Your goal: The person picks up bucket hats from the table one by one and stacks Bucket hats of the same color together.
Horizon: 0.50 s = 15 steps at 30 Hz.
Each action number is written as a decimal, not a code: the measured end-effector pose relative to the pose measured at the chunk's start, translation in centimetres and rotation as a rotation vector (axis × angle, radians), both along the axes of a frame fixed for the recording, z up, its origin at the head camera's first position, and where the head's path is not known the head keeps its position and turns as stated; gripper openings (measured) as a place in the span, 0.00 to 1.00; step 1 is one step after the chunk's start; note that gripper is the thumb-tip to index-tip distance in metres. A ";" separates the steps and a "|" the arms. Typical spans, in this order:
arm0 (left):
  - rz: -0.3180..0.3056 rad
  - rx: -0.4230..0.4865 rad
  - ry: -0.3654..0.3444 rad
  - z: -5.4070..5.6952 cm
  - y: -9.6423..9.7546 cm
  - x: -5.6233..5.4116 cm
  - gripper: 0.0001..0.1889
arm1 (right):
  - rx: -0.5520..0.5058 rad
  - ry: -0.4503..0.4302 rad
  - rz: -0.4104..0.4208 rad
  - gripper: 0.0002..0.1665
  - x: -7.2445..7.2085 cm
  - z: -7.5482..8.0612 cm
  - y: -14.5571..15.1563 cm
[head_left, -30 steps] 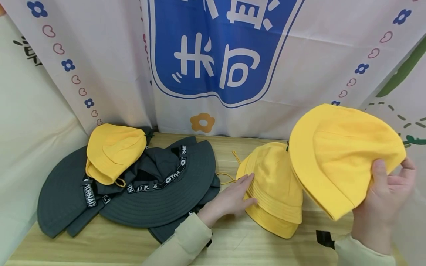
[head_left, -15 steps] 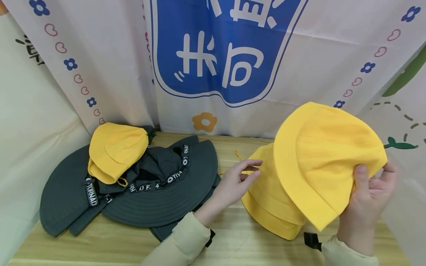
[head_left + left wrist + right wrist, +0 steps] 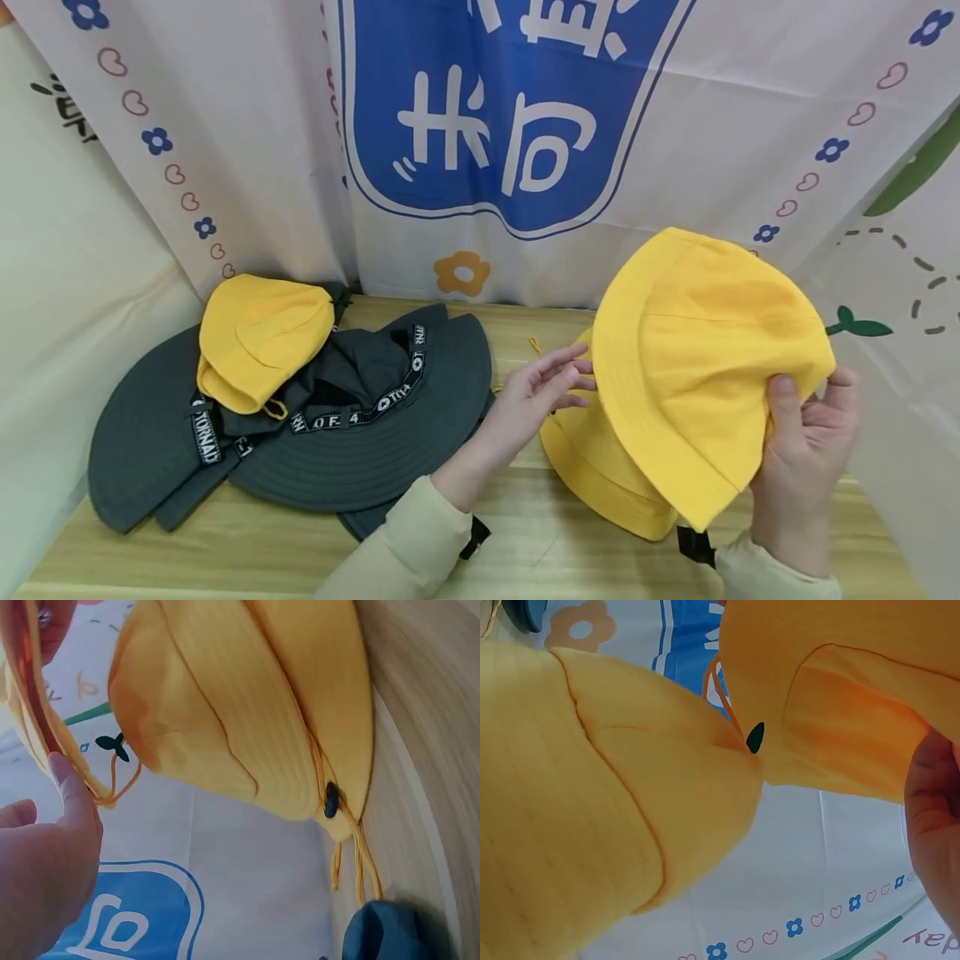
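My right hand [image 3: 806, 450] grips the crown of a yellow bucket hat [image 3: 712, 358], thumb on the outside; a green sprout [image 3: 858, 323] sticks out from its crown tip. That hat hangs tilted in front of a stack of yellow bucket hats [image 3: 600, 475] on the table and partly hides it. My left hand [image 3: 536, 392] is at the near brim of the held hat; in the left wrist view a fingertip of this hand [image 3: 52, 855] touches the brim edge. Cords with a dark toggle [image 3: 331, 799] dangle from the stacked hats.
On the left lie several dark grey wide-brimmed hats [image 3: 360, 467] with lettered bands, overlapping. A folded yellow hat [image 3: 262, 342] rests on top of them. A printed white cloth [image 3: 262, 150] hangs behind the wooden table [image 3: 555, 550].
My right hand has carried the yellow hat leftward, over the front of the stack. My left hand has lifted off the stacked hats and come to the held hat's brim.
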<state>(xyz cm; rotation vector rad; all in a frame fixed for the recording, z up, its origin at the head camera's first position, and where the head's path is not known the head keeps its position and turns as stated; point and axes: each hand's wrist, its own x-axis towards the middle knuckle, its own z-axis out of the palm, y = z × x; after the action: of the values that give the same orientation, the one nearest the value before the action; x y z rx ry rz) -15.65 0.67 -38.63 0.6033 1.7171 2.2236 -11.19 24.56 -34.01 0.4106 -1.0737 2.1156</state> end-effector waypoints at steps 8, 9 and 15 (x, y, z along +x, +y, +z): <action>-0.062 0.132 -0.159 0.4 -0.4 0.0 0.20 | 0.292 0.034 0.084 0.15 -0.3 -0.4 -1.1; -0.066 0.137 -0.159 0.4 -0.4 0.0 0.20 | 0.330 0.029 0.077 0.15 -0.2 -0.5 -1.3; -0.078 0.228 -0.180 0.7 -0.6 0.0 0.19 | 0.432 -0.012 0.079 0.11 0.1 -0.6 -2.1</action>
<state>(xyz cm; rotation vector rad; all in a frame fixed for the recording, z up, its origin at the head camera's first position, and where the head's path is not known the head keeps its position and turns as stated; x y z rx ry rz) -15.65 0.07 -37.98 0.4919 1.3437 2.3558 -11.09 22.49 -34.63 0.6526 -1.5486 1.9459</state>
